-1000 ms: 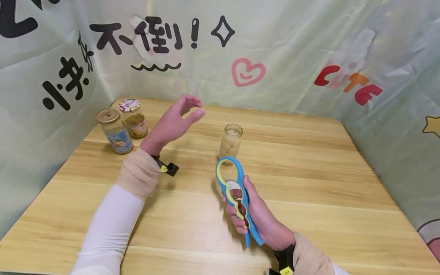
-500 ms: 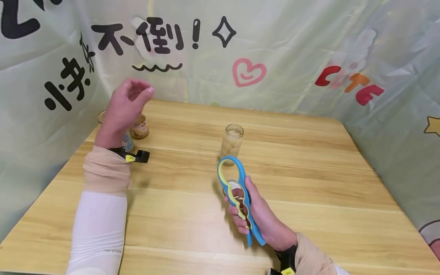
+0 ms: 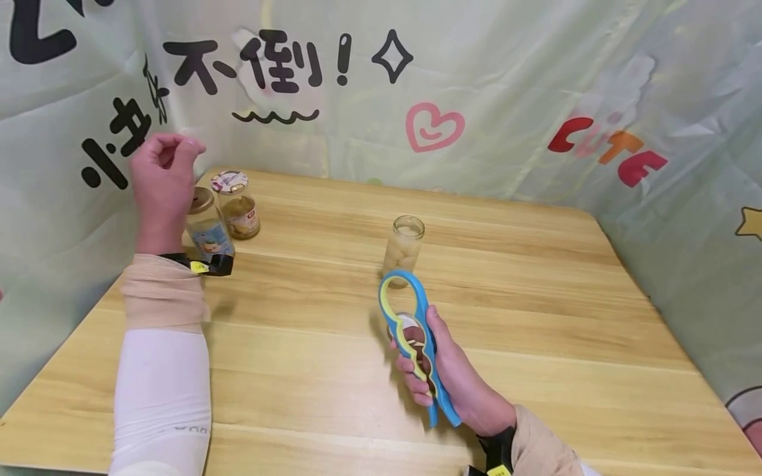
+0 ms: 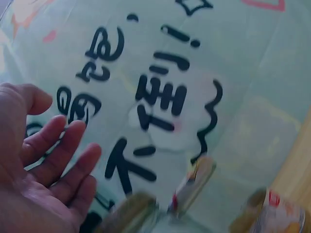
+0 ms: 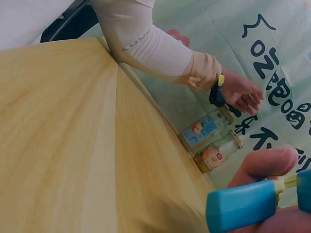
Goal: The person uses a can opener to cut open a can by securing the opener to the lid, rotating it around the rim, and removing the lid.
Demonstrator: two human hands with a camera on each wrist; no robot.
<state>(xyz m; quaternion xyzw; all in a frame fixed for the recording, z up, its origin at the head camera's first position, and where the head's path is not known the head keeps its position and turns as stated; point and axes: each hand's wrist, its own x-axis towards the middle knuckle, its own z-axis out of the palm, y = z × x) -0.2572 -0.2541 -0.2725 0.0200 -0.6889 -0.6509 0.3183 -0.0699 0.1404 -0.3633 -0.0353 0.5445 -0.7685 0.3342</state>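
My left hand [image 3: 163, 188] is raised at the left, its fingers loosely bent and holding nothing. It hovers beside and above a lidded glass jar with a blue label [image 3: 210, 233], touching nothing I can see. Behind that jar stands a second lidded jar with a patterned lid [image 3: 242, 215]. My right hand [image 3: 464, 380] grips a blue and yellow jar opener [image 3: 421, 307] over the front middle. A pale round lid-like thing [image 3: 408, 322] shows through the opener; I cannot tell whether it is held. Beyond the opener stands an uncapped glass jar [image 3: 403, 251] with pale round pieces inside.
The wooden table [image 3: 536, 297] reaches to printed fabric walls [image 3: 506, 119] at the back and both sides. Both lidded jars stand near the table's left back corner, close to the fabric.
My left hand has moved left, from the middle back across the two lidded jars to their left side. The right hand keeps its grip on the jar opener, nearly still.
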